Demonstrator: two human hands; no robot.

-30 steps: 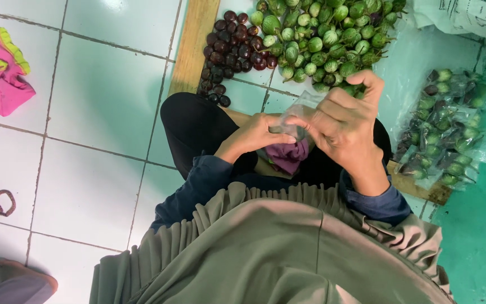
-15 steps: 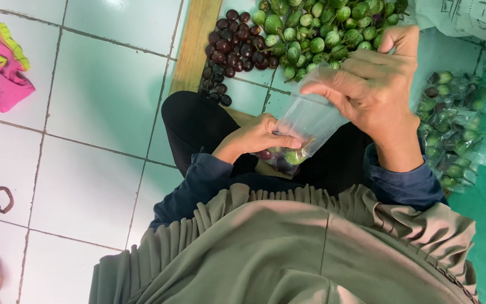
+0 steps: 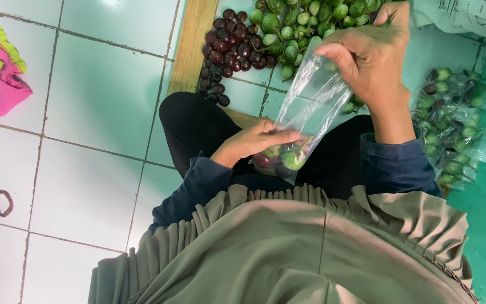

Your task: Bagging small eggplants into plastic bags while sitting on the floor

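While left hand [image 3: 254, 143] cups the clear plastic bag [image 3: 310, 107] bottom w/ small eggplants [image 3: 279, 159], right hand [image 3: 369, 56] pinches its top taut.

- Bright, even light fills the scene; the pale floor tiles [image 3: 94, 95] read clean and nearly shadowless.
- A soft white glare patch sits on the tiles at the top edge, left of the wooden strip [image 3: 189, 48], suggesting a source overhead.
- The clear plastic bag [image 3: 305, 115] catches milky sheen along its upper half, dulling what lies behind it.
- Only a faint shadow shows under the left hand [image 3: 257, 141], against dark cloth that loses detail.
- Focus is fair on the bag and right hand [image 3: 372, 56]; the packed bags [image 3: 451, 129] right of it look softer.
- Tile seams left of the strip bow slightly, a wide-lens effect.
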